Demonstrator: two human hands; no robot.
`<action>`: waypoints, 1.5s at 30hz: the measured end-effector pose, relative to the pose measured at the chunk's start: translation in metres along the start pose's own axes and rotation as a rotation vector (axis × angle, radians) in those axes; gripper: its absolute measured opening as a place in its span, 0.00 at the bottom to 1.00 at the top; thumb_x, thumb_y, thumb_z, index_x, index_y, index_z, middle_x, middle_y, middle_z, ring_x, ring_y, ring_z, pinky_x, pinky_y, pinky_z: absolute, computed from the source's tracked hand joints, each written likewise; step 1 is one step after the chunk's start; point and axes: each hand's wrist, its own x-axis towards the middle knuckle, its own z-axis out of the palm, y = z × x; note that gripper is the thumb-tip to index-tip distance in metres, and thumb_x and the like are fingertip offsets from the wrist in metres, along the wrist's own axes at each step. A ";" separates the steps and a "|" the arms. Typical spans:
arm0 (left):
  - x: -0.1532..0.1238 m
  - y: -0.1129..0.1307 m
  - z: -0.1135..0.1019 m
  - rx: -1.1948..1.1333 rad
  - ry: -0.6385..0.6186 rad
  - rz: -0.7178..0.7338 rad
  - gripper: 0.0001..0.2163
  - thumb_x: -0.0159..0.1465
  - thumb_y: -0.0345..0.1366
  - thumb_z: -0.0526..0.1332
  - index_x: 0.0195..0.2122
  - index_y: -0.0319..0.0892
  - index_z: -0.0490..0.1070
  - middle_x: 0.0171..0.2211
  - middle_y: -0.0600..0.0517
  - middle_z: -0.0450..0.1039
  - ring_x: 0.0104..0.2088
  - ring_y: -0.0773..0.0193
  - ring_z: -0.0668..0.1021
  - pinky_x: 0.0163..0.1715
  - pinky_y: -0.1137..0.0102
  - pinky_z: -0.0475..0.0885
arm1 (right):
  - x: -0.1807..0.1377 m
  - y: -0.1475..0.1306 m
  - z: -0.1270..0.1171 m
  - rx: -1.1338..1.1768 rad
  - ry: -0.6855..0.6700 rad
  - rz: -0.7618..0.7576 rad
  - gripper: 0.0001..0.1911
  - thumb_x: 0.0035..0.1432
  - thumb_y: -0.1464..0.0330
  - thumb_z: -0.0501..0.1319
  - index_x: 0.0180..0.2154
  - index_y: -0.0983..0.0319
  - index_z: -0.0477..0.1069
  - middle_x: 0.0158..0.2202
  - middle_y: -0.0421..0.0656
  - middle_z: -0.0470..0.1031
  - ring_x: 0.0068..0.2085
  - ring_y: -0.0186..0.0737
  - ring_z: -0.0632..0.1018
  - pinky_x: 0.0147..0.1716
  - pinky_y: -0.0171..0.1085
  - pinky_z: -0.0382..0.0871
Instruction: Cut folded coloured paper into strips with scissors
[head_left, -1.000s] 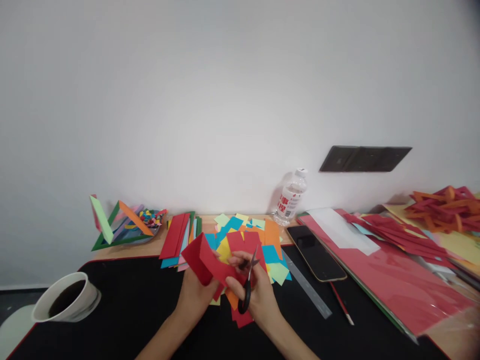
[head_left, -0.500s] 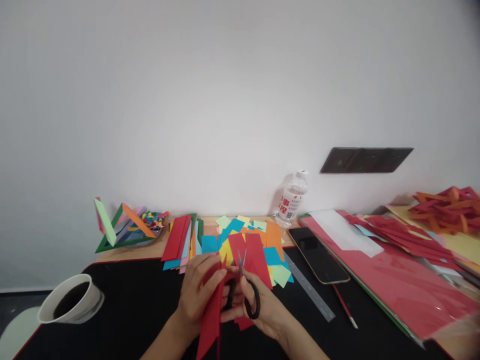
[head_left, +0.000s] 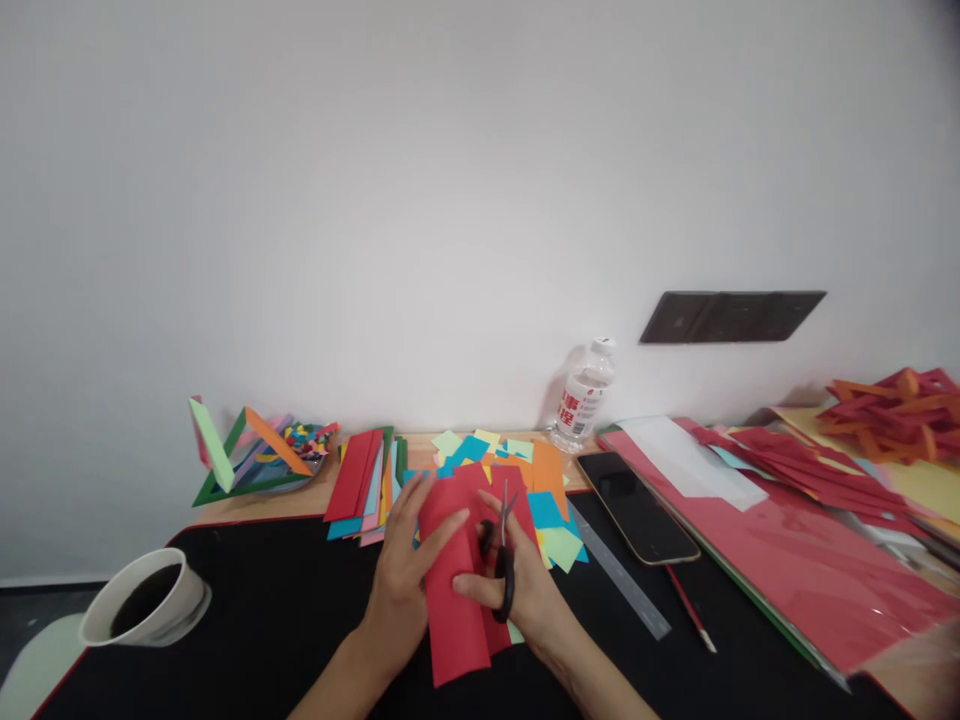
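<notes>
And there it was: the red paper (head_left: 454,610), held up over the black mat (head_left: 285,590), square in front of me, right between my two hands. My left hand (head_left: 397,575) came in from below, forearm slanting up to the right, thumb laid across the paper's face and the other fingers stretched along its left edge, so the sheet was pinched. On the other side, my right hand (head_left: 529,600) angled in from the lower right, thumb pressed flat on the paper, its other fingers partly hidden. That same hand carried the scissors (head_left: 504,570), handles against the palm, blades pointing up and parted slightly.

Just beyond lay the loose pile of coloured pieces (head_left: 551,510), with stacked strips (head_left: 352,475) to its left. The ruler (head_left: 622,570) slanted near the phone (head_left: 637,508), the bottle (head_left: 583,400) stood by the wall, and far left on the bench (head_left: 307,500) sat a cup (head_left: 191,605).
</notes>
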 end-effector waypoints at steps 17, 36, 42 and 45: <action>0.021 0.019 -0.002 -0.979 -0.085 -1.174 0.15 0.42 0.39 0.75 0.29 0.36 0.80 0.27 0.46 0.81 0.26 0.59 0.79 0.28 0.69 0.73 | -0.003 -0.006 -0.001 -0.183 -0.054 -0.244 0.50 0.38 0.62 0.75 0.60 0.59 0.54 0.55 0.53 0.67 0.54 0.56 0.72 0.52 0.50 0.68; 0.025 0.015 -0.010 -0.988 0.072 -1.171 0.16 0.47 0.37 0.73 0.37 0.37 0.78 0.35 0.44 0.81 0.35 0.52 0.81 0.37 0.62 0.76 | -0.001 -0.025 -0.002 -0.031 -0.016 -0.065 0.27 0.48 0.58 0.69 0.47 0.61 0.65 0.43 0.49 0.77 0.43 0.52 0.78 0.43 0.47 0.72; 0.023 0.022 -0.002 -1.121 -0.116 -1.189 0.18 0.46 0.36 0.73 0.38 0.35 0.78 0.36 0.41 0.81 0.36 0.49 0.82 0.39 0.60 0.76 | -0.003 -0.013 0.002 -0.214 0.215 -0.156 0.30 0.38 0.59 0.74 0.42 0.61 0.68 0.41 0.48 0.76 0.42 0.51 0.77 0.43 0.46 0.72; 0.021 0.025 0.001 -0.999 -0.115 -1.184 0.18 0.45 0.35 0.74 0.38 0.35 0.78 0.38 0.42 0.81 0.38 0.48 0.81 0.39 0.60 0.76 | -0.005 -0.010 0.003 -0.317 0.261 -0.218 0.27 0.40 0.61 0.74 0.42 0.60 0.69 0.41 0.47 0.76 0.43 0.51 0.76 0.45 0.46 0.70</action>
